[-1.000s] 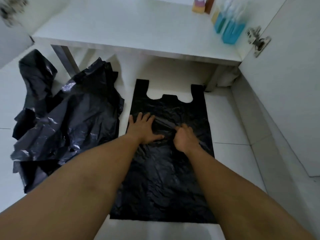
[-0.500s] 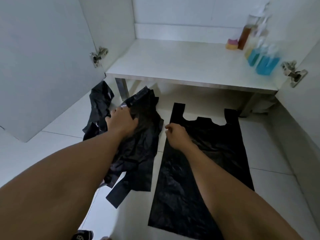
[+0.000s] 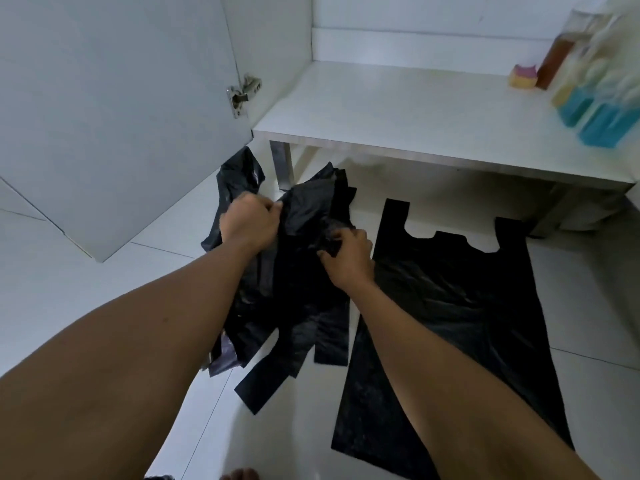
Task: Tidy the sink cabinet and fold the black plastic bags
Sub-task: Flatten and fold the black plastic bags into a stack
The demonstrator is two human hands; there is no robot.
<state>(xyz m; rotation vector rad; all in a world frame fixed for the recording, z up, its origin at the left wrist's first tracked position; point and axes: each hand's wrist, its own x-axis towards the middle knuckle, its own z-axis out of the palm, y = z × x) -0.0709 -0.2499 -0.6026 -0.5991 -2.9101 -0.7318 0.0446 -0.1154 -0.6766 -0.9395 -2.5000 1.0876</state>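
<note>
Both hands grip a crumpled black bag point(image 3: 304, 271) above the white floor point(image 3: 588, 306): the left hand point(image 3: 247, 225) closed on its upper edge, the right hand point(image 3: 349, 256) pinching its middle. A flat bag point(image 3: 460, 306) lies just beside it, before the open cabinet's shelf point(image 3: 398, 109), where bottles point(image 3: 595, 112) stand.

**Open floor at the front, clutter at the shelf's right end**

The cabinet shelf point(image 3: 398, 109) lies bare across its left and middle; bottles point(image 3: 602, 112) and a small sponge point(image 3: 523, 76) crowd its right end. The open door point(image 3: 114, 109) walls off the floor's left side. On the floor point(image 3: 69, 271), the crumpled bag pile point(image 3: 304, 289) and the flat bag point(image 3: 450, 306) lie just beside each other, a narrow strip of tile between them. Both hands, left point(image 3: 247, 225) and right point(image 3: 348, 256), are closed on the pile. Bare tile runs along the near-left edge.
</note>
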